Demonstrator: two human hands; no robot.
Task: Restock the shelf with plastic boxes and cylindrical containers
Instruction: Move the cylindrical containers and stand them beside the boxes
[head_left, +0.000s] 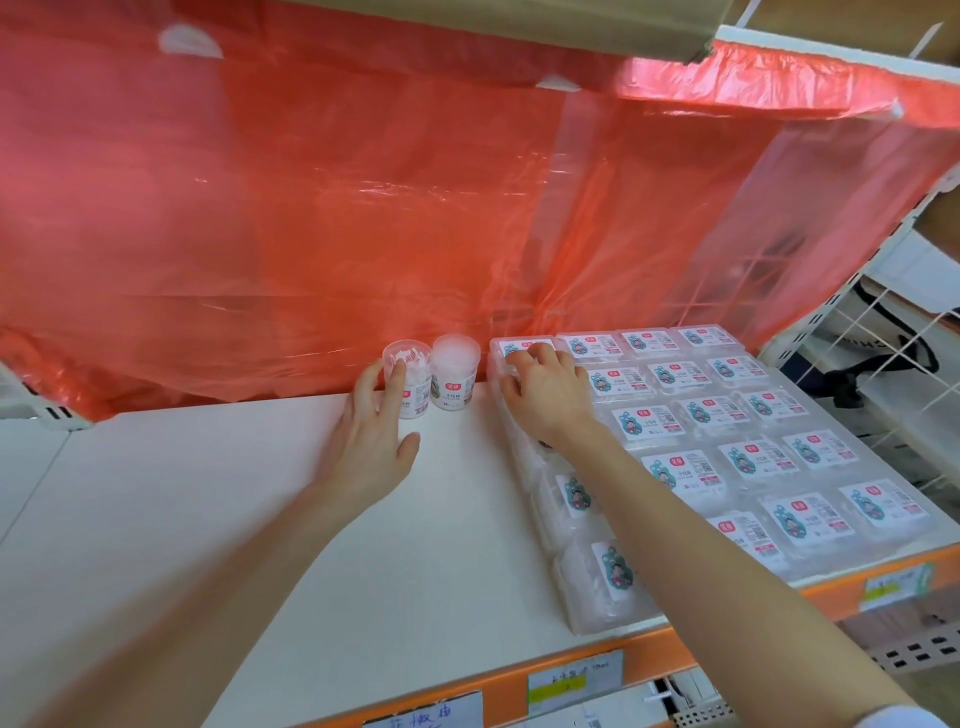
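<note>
At the back of the white shelf (260, 519), both hands are on the stock.

The left hand (371, 441) is loose and open: fingers pretty straight, laid against the left one of two clear cylindrical containers (418, 387), thumb sticking out well clear of it. The second container (456, 374) stands upright just beside it. Both sit right against the red plastic sheet (363, 208) hanging behind. The right hand (550, 400) has curled fingers on top of the back-left plastic box (524, 345), with the thumb on its side, so it looks like a grip on that box. That box is the corner of a flat grid of labelled boxes (753, 457) filling the right part of the shelf. A few more boxes (571, 499) stand on edge along the grid's left side. An orange price rail (675, 644) with tags runs along the front.
</note>
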